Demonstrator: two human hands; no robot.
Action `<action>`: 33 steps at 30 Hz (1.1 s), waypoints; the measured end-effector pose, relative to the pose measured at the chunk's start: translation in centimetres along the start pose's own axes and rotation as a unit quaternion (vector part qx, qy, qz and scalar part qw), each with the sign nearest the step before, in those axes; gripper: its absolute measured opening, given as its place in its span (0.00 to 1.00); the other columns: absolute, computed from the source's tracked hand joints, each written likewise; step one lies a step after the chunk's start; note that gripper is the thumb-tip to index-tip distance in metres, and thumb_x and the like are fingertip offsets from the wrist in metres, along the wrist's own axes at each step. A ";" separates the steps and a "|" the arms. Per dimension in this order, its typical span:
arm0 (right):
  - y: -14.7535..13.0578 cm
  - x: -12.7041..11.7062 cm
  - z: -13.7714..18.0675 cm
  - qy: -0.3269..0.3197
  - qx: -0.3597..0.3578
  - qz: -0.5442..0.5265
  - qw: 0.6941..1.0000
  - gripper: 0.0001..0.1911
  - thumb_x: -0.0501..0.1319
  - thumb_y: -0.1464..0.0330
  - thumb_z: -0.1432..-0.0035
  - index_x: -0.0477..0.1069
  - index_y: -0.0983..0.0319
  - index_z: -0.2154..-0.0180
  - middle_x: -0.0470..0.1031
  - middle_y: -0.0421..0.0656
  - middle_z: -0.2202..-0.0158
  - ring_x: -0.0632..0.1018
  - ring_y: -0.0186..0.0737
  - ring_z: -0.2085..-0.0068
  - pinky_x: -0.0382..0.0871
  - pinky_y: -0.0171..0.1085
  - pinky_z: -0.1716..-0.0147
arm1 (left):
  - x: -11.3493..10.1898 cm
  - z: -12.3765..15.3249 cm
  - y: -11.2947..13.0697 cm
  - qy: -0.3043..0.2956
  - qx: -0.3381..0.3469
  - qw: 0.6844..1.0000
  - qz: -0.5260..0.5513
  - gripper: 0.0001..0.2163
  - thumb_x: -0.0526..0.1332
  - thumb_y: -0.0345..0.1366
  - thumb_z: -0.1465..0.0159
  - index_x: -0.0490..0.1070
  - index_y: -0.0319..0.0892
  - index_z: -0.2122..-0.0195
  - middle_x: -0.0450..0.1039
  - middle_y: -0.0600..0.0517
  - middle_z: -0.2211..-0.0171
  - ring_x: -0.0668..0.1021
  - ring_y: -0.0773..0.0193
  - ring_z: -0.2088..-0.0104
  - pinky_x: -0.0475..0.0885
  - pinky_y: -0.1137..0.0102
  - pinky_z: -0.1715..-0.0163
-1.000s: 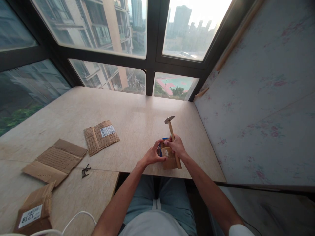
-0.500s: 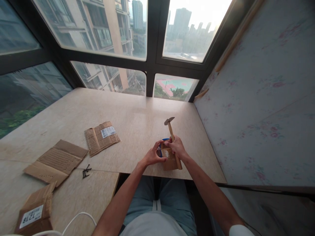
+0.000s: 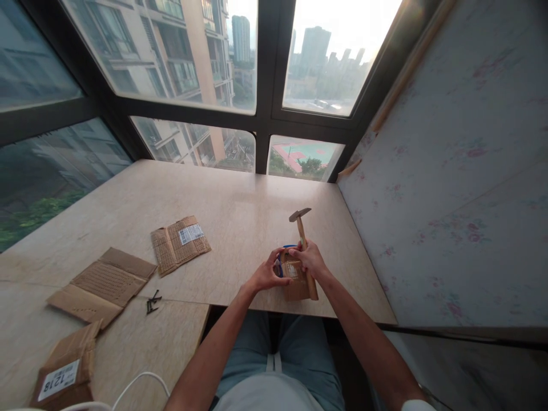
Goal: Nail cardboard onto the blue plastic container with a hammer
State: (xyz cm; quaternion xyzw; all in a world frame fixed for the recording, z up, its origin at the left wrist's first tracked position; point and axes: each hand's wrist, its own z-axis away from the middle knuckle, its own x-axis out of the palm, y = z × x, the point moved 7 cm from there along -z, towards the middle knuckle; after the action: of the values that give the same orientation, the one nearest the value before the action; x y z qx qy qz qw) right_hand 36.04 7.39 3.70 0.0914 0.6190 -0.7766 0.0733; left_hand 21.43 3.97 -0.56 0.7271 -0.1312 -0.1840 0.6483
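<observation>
presumably the work is delicate now, because so many things meet in one small place. the right hand [image 3: 313, 261] is closed around the wooden handle of the hammer [image 3: 301, 229], whose head points away from the person, toward the window frame [image 3: 262, 131]. the small cardboard piece [image 3: 296, 291] lies on the counter [image 3: 244, 211] near its front edge, partly covered by the hands and by the hammer handle. the left hand [image 3: 266, 275] bends its thumb and fingers around the left side of this piece, beside a blue-edged object [image 3: 291, 246]; how firmly it grasps, i cannot say.

from here, in my opinion, some troubles are possible. if the right hand loosens, the hammer could tip and its head could knock the counter. if the hammer would be swung while the left fingers are so near, they could be hit. if the left hand pulls toward the body, the cardboard could slip over the edge. the dark nails [image 3: 153, 302] are lying loose well to the left, so a careless sleeve could scatter them.
</observation>
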 end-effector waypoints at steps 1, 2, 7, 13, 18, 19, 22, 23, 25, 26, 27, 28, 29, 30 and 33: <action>-0.1 -0.1 0.1 0.002 0.001 -0.004 1.000 0.22 0.69 0.58 0.58 0.58 0.58 0.70 0.64 0.30 0.81 0.59 0.26 0.88 0.52 0.28 0.94 | 0.0 0.0 -0.1 0.001 -0.004 1.000 -0.003 0.44 0.75 0.41 0.53 0.52 0.53 0.38 0.64 0.44 0.40 0.70 0.50 0.41 0.67 0.52 0.43; -0.2 -0.3 0.3 0.004 0.002 -0.007 1.000 0.22 0.69 0.57 0.58 0.58 0.58 0.70 0.65 0.30 0.81 0.59 0.26 0.88 0.52 0.28 0.94 | -0.1 0.0 -0.2 0.003 -0.009 1.000 -0.007 0.44 0.75 0.41 0.53 0.52 0.53 0.38 0.64 0.44 0.40 0.70 0.49 0.41 0.67 0.52 0.43; -1.6 -1.8 1.8 -0.002 -0.022 -0.022 1.000 0.23 0.61 0.47 0.47 0.60 0.58 0.67 0.76 0.40 0.72 0.59 0.26 0.88 0.53 0.29 0.95 | -0.2 0.1 -0.9 0.012 -0.021 1.000 -0.016 0.46 0.75 0.42 0.55 0.53 0.52 0.37 0.63 0.43 0.40 0.70 0.49 0.41 0.68 0.54 0.43; -1.7 -2.9 5.7 -0.112 0.020 0.001 0.993 0.26 0.52 0.41 0.44 0.59 0.58 0.67 0.71 0.35 0.82 0.57 0.26 0.92 0.46 0.28 0.95 | 0.0 0.0 -0.9 0.006 -0.019 1.000 0.006 0.45 0.76 0.42 0.55 0.53 0.52 0.38 0.62 0.43 0.40 0.70 0.49 0.41 0.68 0.54 0.44; 0.5 -2.6 7.7 -0.143 0.060 0.073 0.985 0.22 0.52 0.46 0.41 0.62 0.59 0.64 0.66 0.32 0.84 0.58 0.27 0.92 0.47 0.28 0.96 | 0.2 0.0 -0.5 -0.003 -0.017 1.000 0.024 0.44 0.75 0.42 0.54 0.52 0.53 0.39 0.63 0.44 0.40 0.70 0.50 0.41 0.68 0.54 0.43; 1.0 -2.4 8.0 -0.141 0.067 0.078 0.985 0.22 0.52 0.46 0.40 0.62 0.59 0.65 0.66 0.31 0.84 0.58 0.27 0.92 0.47 0.28 0.96 | 0.1 0.0 -0.6 -0.002 -0.019 1.000 0.024 0.44 0.75 0.42 0.54 0.52 0.53 0.39 0.63 0.44 0.40 0.70 0.50 0.41 0.68 0.54 0.43; 1.6 -2.2 8.8 -0.137 0.076 0.075 0.985 0.21 0.51 0.47 0.39 0.61 0.59 0.66 0.64 0.31 0.83 0.57 0.26 0.92 0.47 0.27 0.96 | 0.1 0.0 -0.7 0.002 -0.028 0.999 0.024 0.45 0.76 0.42 0.54 0.52 0.53 0.39 0.62 0.44 0.40 0.70 0.49 0.41 0.67 0.55 0.43; 1.5 -2.2 9.1 -0.136 0.073 0.072 0.985 0.22 0.51 0.47 0.39 0.60 0.59 0.66 0.63 0.30 0.83 0.57 0.26 0.92 0.47 0.27 0.96 | 0.1 0.0 -0.7 0.002 -0.031 0.999 0.025 0.46 0.76 0.42 0.55 0.52 0.53 0.38 0.61 0.44 0.39 0.70 0.49 0.41 0.67 0.55 0.43; 1.3 -2.4 9.9 -0.133 0.062 0.071 0.987 0.22 0.51 0.47 0.39 0.60 0.59 0.67 0.62 0.30 0.83 0.57 0.26 0.91 0.47 0.27 0.95 | 0.1 0.0 -0.7 0.003 -0.035 0.999 0.028 0.46 0.76 0.42 0.55 0.52 0.52 0.38 0.61 0.43 0.39 0.70 0.49 0.41 0.67 0.55 0.42; 1.1 -2.5 10.2 -0.131 0.055 0.074 0.987 0.22 0.50 0.47 0.38 0.60 0.59 0.67 0.62 0.30 0.83 0.57 0.25 0.91 0.47 0.27 0.95 | 0.1 0.0 -0.6 0.004 -0.036 0.999 0.030 0.46 0.76 0.42 0.55 0.52 0.52 0.38 0.61 0.43 0.39 0.69 0.49 0.40 0.67 0.55 0.42; 1.0 -2.6 10.4 -0.128 0.049 0.079 0.987 0.22 0.50 0.47 0.38 0.60 0.59 0.67 0.62 0.30 0.83 0.58 0.25 0.91 0.48 0.27 0.95 | 0.1 0.0 -0.5 0.004 -0.036 0.999 0.034 0.46 0.76 0.42 0.56 0.53 0.51 0.38 0.61 0.43 0.39 0.69 0.49 0.40 0.67 0.55 0.42; 0.9 -2.7 10.6 -0.127 0.046 0.086 0.987 0.22 0.50 0.47 0.38 0.60 0.59 0.67 0.61 0.30 0.83 0.58 0.26 0.91 0.48 0.27 0.95 | 0.1 0.0 -0.4 0.004 -0.033 0.999 0.039 0.46 0.76 0.41 0.56 0.53 0.51 0.38 0.61 0.43 0.39 0.69 0.49 0.40 0.66 0.55 0.42; 1.0 -2.8 10.8 -0.128 0.047 0.093 0.986 0.22 0.50 0.47 0.38 0.61 0.59 0.67 0.61 0.30 0.83 0.58 0.26 0.91 0.48 0.27 0.95 | 0.1 0.0 -0.3 0.002 -0.030 0.999 0.045 0.45 0.76 0.41 0.55 0.53 0.51 0.39 0.61 0.43 0.39 0.69 0.49 0.40 0.66 0.55 0.42; 1.1 -2.9 10.8 -0.130 0.050 0.100 0.985 0.22 0.50 0.47 0.37 0.61 0.59 0.67 0.61 0.30 0.83 0.58 0.26 0.91 0.48 0.27 0.95 | 0.2 0.0 -0.2 -0.001 -0.026 0.998 0.050 0.45 0.76 0.41 0.55 0.53 0.51 0.39 0.61 0.43 0.39 0.69 0.49 0.40 0.66 0.55 0.42; 1.6 -3.1 10.9 -0.129 0.062 0.104 0.984 0.21 0.50 0.48 0.37 0.61 0.59 0.67 0.61 0.30 0.83 0.58 0.26 0.91 0.48 0.27 0.95 | 0.2 0.0 -0.3 -0.003 -0.023 0.998 0.059 0.45 0.76 0.41 0.55 0.53 0.51 0.39 0.61 0.44 0.39 0.70 0.49 0.41 0.66 0.55 0.42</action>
State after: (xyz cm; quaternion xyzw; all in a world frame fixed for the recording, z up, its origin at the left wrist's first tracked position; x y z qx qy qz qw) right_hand 38.83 -3.56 5.29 0.0585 0.5417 -0.8072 0.2273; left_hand 21.65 3.94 -0.90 0.7021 -0.1716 -0.1511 0.6744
